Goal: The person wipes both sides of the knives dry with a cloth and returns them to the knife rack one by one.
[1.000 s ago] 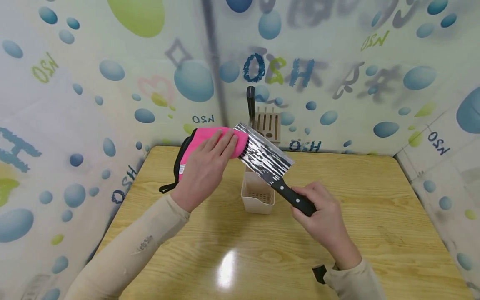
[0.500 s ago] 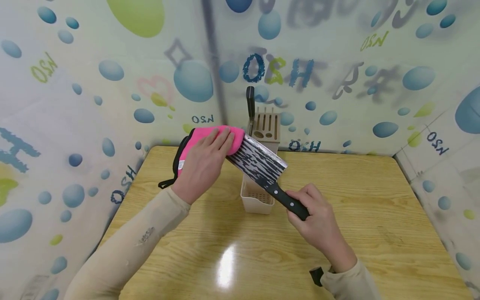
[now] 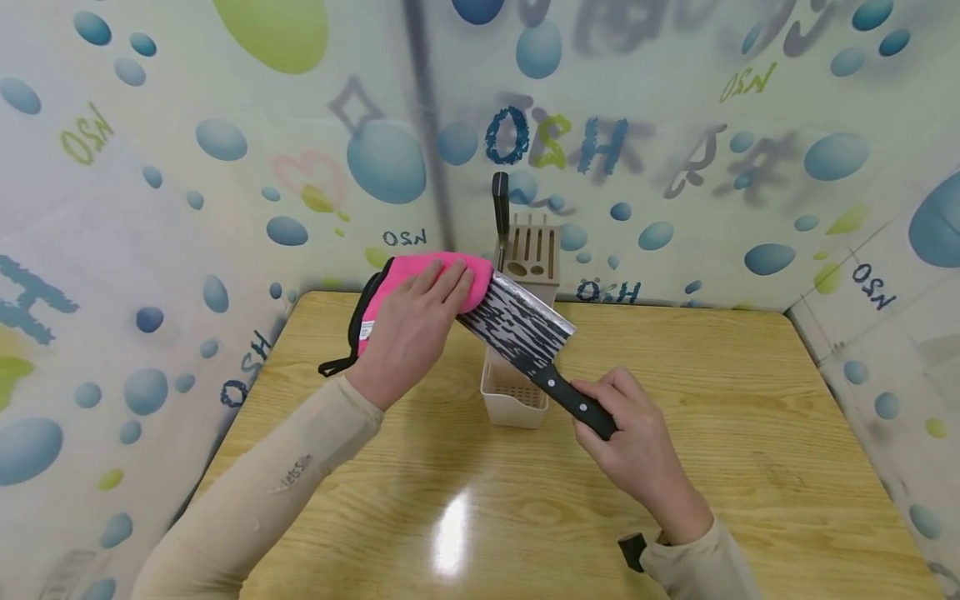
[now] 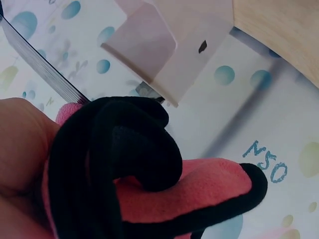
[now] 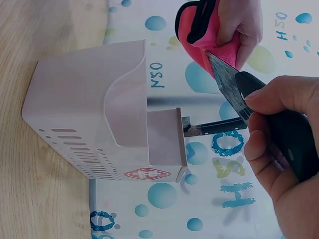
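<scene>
My right hand (image 3: 630, 433) grips the black riveted handle of a cleaver (image 3: 517, 325), whose broad blade has a dark streaky pattern and slants up to the left. At the blade's far end, my left hand (image 3: 408, 333) holds a pink cloth (image 3: 401, 268) with black trim and a black loop. Seen from the right wrist, the cloth is folded round the blade end, pinched between the left thumb and fingers. In the left wrist view the cloth's black edging (image 4: 144, 144) hides most of that hand. The blade's tip is hidden under the cloth.
Behind the cleaver stands a beige knife holder (image 3: 513, 410) with a slotted top and an open front compartment. A knife with a black handle (image 3: 501, 200) sticks up from it. The wooden table (image 3: 712, 375) ends against patterned wall sheeting.
The right hand and cleaver have shifted slightly to the left, so the cloth now covers the blade's far end. The left hand has barely moved.
</scene>
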Demonstrator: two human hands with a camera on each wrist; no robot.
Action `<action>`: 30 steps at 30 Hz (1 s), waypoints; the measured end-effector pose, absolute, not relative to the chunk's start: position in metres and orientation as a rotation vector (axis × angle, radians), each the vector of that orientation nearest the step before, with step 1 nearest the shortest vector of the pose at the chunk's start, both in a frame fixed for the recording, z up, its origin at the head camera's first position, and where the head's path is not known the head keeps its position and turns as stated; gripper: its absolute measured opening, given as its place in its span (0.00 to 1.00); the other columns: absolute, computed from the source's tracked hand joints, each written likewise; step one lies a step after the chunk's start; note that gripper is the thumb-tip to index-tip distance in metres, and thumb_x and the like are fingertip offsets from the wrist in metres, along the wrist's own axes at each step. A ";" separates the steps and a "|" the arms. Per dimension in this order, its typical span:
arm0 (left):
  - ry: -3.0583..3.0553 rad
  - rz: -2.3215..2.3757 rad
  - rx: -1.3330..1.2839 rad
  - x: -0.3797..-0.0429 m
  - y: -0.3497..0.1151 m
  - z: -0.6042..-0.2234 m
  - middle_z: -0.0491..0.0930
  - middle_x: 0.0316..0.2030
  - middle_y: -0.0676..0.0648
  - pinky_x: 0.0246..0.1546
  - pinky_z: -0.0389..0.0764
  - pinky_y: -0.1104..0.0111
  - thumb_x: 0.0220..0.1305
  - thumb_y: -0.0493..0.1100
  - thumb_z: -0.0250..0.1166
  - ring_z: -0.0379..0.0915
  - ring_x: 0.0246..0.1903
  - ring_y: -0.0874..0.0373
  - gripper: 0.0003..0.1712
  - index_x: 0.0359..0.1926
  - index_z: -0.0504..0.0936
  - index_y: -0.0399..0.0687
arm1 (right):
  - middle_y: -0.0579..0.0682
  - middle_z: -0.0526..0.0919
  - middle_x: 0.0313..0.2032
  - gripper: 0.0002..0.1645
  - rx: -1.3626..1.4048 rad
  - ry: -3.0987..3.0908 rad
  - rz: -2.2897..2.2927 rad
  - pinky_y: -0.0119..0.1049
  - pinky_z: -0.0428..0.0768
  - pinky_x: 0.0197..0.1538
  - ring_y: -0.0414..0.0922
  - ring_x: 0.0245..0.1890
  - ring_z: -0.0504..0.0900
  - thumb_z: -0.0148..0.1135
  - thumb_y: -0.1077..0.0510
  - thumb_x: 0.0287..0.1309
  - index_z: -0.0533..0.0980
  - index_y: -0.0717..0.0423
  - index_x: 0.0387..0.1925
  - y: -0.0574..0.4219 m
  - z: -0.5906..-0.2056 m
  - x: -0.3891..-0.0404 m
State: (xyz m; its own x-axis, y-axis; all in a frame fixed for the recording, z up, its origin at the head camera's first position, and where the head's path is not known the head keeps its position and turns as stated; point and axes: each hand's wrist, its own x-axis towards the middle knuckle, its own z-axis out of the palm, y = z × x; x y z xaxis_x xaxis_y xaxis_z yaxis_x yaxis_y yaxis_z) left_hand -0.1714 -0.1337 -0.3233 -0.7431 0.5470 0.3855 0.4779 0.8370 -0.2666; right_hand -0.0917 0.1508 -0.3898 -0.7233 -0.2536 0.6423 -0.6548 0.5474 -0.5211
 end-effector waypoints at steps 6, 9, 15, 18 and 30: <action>-2.551 0.241 -0.802 -0.165 -0.127 -0.327 0.73 0.70 0.42 0.66 0.77 0.53 0.74 0.34 0.61 0.71 0.69 0.42 0.28 0.72 0.73 0.40 | 0.50 0.75 0.34 0.21 0.728 -2.303 1.052 0.20 0.74 0.29 0.36 0.30 0.73 0.74 0.76 0.45 0.86 0.67 0.45 0.150 -0.391 -0.092; -2.532 0.258 -0.828 -0.162 -0.123 -0.328 0.73 0.70 0.42 0.66 0.77 0.54 0.73 0.33 0.62 0.72 0.68 0.43 0.28 0.72 0.73 0.40 | 0.50 0.74 0.34 0.21 0.728 -2.301 1.051 0.19 0.73 0.29 0.36 0.30 0.72 0.73 0.76 0.45 0.86 0.67 0.45 0.150 -0.391 -0.093; -2.517 0.301 -0.866 -0.156 -0.115 -0.330 0.72 0.71 0.42 0.68 0.75 0.55 0.71 0.34 0.64 0.71 0.69 0.43 0.31 0.73 0.72 0.40 | 0.50 0.74 0.33 0.21 0.716 -2.314 1.046 0.19 0.74 0.28 0.36 0.30 0.72 0.74 0.75 0.44 0.86 0.67 0.45 0.149 -0.391 -0.093; -2.528 0.328 -0.872 -0.154 -0.112 -0.331 0.72 0.72 0.43 0.68 0.75 0.55 0.71 0.35 0.65 0.70 0.70 0.44 0.32 0.74 0.71 0.41 | 0.50 0.74 0.34 0.21 0.709 -2.322 1.040 0.21 0.74 0.28 0.37 0.30 0.73 0.74 0.75 0.44 0.86 0.67 0.45 0.148 -0.390 -0.093; -2.527 0.367 -0.956 -0.143 -0.099 -0.335 0.70 0.73 0.42 0.69 0.74 0.55 0.68 0.37 0.68 0.69 0.71 0.44 0.36 0.75 0.70 0.41 | 0.50 0.74 0.33 0.21 0.690 -2.358 1.027 0.29 0.78 0.26 0.37 0.30 0.73 0.74 0.75 0.45 0.86 0.68 0.45 0.146 -0.389 -0.094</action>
